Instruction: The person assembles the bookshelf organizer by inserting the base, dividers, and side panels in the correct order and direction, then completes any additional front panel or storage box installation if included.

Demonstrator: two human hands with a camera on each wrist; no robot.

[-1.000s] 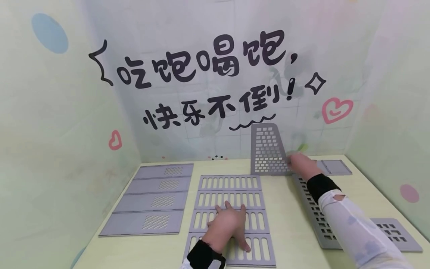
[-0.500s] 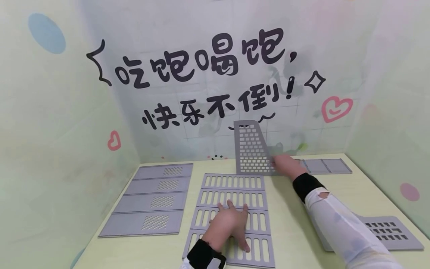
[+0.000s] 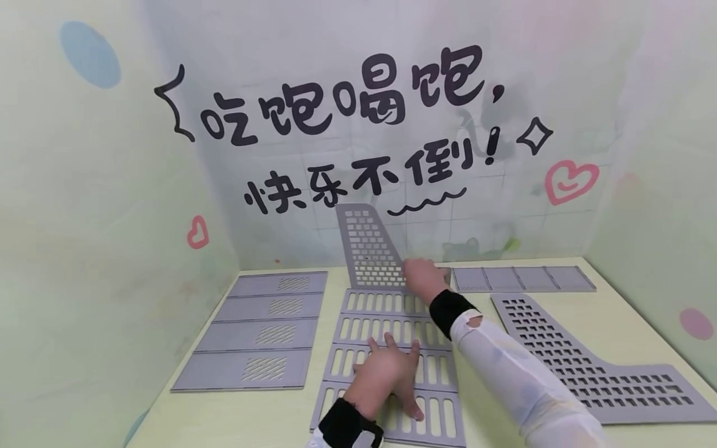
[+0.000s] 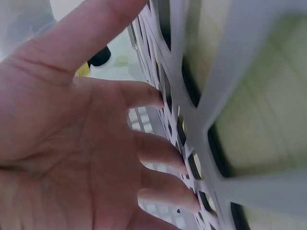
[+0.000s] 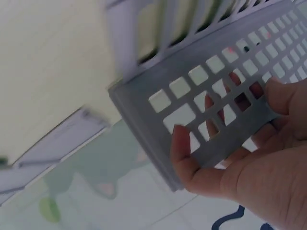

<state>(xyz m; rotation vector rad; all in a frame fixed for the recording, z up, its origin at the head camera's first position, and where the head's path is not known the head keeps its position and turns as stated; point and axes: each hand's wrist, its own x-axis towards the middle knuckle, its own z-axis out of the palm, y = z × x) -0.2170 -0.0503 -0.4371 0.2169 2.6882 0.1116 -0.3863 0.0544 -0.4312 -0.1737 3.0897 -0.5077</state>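
My left hand (image 3: 386, 376) lies with spread fingers on a grey panel with rows of long slots (image 3: 381, 315), made of several hinged-looking sections. The left wrist view shows its fingertips (image 4: 180, 163) touching the slotted surface. My right hand (image 3: 426, 280) grips a grey perforated panel (image 3: 347, 244) by its sloping edge, holding it upright. In the right wrist view, fingers lie on both sides of this perforated panel (image 5: 139, 98), some seen through its holes. Its lower edge is at the far end of the slotted panel; whether they are joined, I cannot tell.
A similar perforated panel (image 3: 605, 414) lies flat at the right on the pale table (image 3: 224, 423). A sectioned panel with slanted cutouts (image 3: 224, 367) lies at the left. A narrow sectioned panel (image 3: 532, 279) lies along the back right. Printed walls enclose the table.
My right hand has carried the upright perforated panel leftward, from the slotted panel's right to its far end. The left hand stays on the slotted panel.
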